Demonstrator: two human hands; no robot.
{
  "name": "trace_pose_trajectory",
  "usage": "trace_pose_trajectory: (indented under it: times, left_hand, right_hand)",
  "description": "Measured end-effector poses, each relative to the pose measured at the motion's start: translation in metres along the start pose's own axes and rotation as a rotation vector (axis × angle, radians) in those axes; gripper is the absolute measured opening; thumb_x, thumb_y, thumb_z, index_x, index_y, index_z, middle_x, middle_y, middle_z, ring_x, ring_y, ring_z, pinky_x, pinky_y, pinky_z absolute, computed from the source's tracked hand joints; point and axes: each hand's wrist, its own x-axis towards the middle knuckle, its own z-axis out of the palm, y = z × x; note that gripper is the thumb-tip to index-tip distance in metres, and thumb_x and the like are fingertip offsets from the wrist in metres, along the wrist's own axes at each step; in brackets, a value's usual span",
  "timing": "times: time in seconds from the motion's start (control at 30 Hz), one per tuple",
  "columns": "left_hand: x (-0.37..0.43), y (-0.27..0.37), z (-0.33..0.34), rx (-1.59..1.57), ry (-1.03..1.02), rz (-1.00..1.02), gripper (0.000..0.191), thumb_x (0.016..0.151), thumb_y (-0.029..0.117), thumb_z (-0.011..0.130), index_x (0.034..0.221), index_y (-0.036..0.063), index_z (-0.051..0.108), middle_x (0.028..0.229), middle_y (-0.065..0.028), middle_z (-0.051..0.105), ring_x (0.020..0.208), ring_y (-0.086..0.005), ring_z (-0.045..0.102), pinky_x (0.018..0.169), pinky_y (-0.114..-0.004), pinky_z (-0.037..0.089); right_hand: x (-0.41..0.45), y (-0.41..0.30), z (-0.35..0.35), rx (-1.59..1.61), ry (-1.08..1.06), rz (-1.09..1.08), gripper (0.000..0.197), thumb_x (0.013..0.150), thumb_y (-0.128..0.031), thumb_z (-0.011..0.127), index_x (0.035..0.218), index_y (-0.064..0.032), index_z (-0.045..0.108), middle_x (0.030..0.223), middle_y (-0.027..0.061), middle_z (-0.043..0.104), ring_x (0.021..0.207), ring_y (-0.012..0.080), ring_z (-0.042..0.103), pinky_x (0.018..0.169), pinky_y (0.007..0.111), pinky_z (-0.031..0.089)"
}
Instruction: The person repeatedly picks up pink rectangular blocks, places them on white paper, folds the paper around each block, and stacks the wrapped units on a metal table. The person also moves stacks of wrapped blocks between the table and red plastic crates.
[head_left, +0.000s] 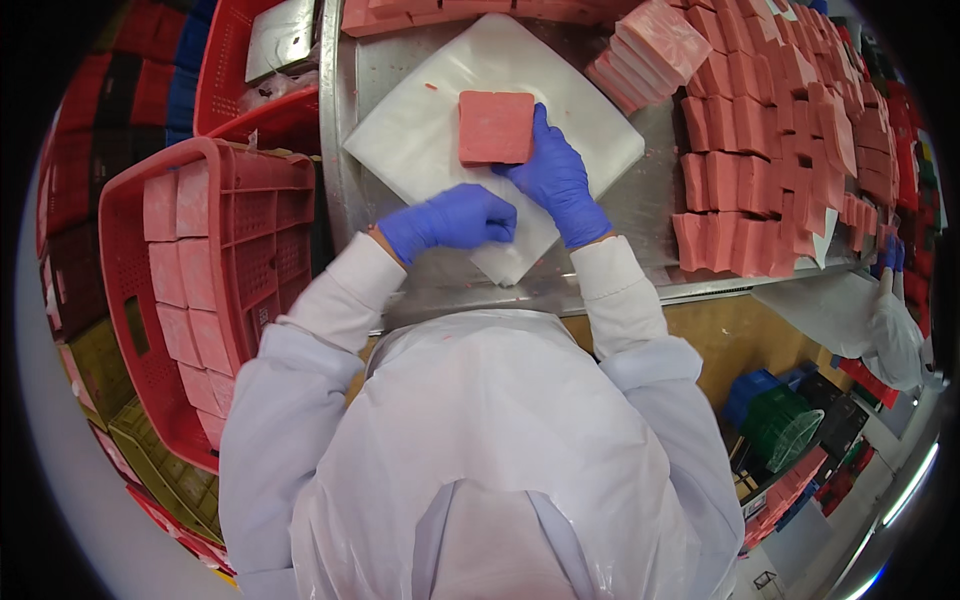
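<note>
A square pink block (496, 127) rests over a stack of translucent plastic sheets (420, 142), laid cornerwise on a metal table. My right hand (553, 176), in a blue glove, grips the block at its right side and lower right corner, thumb and fingers apart around it. Below and left of the block, my left hand (454, 217), also gloved in blue, is curled over the near part of the sheets. Its fingertips are folded in, and whether they pinch a sheet's edge is not clear. A small pink crumb (431, 86) lies on the sheets.
Many pink blocks (739, 176) stand in rows on the table's right. Wrapped blocks (652, 52) are stacked at the back right. A red crate (214, 187) with pale pink blocks stands left, another red crate (217, 67) behind it. At the far right is a co-worker (896, 330).
</note>
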Motion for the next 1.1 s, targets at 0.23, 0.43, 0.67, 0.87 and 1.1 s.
trace_pose_trajectory:
  times: [0.23, 0.43, 0.67, 0.87, 1.1]
  left_hand:
    - [0.006, -0.002, 0.000, 0.119, -0.053, 0.041, 0.011, 0.076, 0.018, 0.056, 0.079, 0.0105, 0.062, 0.076, -0.0079, 0.062, 0.069, -0.0243, 0.058, 0.066, -0.033, 0.045]
    - [0.058, -0.022, -0.024, -0.030, 0.711, -0.113, 0.025, 0.083, 0.020, 0.047, 0.103, 0.0071, 0.053, 0.078, -0.0058, 0.057, 0.071, -0.0181, 0.054, 0.071, -0.032, 0.041]
    - [0.074, -0.028, -0.031, 0.719, 0.920, -0.295, 0.047, 0.082, 0.029, 0.043, 0.124, 0.0087, 0.038, 0.097, -0.0086, 0.054, 0.095, -0.0239, 0.050, 0.096, -0.049, 0.020]
    - [0.096, -0.010, -0.013, 0.675, 0.926, -0.446, 0.051, 0.081, 0.029, 0.043, 0.126, 0.0070, 0.035, 0.100, -0.0124, 0.052, 0.098, -0.0265, 0.047, 0.096, -0.052, 0.017]
    - [0.052, -0.033, -0.033, 0.115, 1.217, 0.071, 0.063, 0.072, 0.008, 0.056, 0.129, -0.0015, 0.031, 0.105, -0.0190, 0.052, 0.099, -0.0283, 0.049, 0.088, -0.036, 0.037]
  right_hand:
    - [0.014, 0.002, -0.030, 0.267, -0.156, -0.079, 0.089, 0.064, -0.039, 0.068, 0.130, -0.0004, 0.024, 0.112, 0.0228, 0.049, 0.093, 0.0369, 0.055, 0.079, 0.041, 0.045]
    - [0.091, 0.010, -0.009, 0.264, 0.051, -0.049, 0.073, 0.068, -0.040, 0.064, 0.122, 0.0030, 0.041, 0.080, 0.0161, 0.063, 0.087, 0.0290, 0.059, 0.077, 0.039, 0.044]
    - [0.043, 0.043, -0.056, 0.350, -0.509, -0.256, 0.091, 0.066, -0.012, 0.067, 0.137, -0.0051, 0.011, 0.082, 0.0076, 0.059, 0.069, 0.0139, 0.056, 0.072, 0.026, 0.044]
    - [0.013, 0.027, -0.008, 0.104, 0.628, 0.092, 0.085, 0.066, -0.012, 0.064, 0.136, -0.0033, 0.016, 0.084, 0.0099, 0.058, 0.075, 0.0250, 0.057, 0.073, 0.033, 0.044]
    - [0.002, -0.004, 0.027, -0.066, 0.497, -0.308, 0.070, 0.070, -0.026, 0.059, 0.129, -0.0017, 0.031, 0.112, 0.0164, 0.050, 0.106, 0.0290, 0.046, 0.092, 0.040, 0.032]
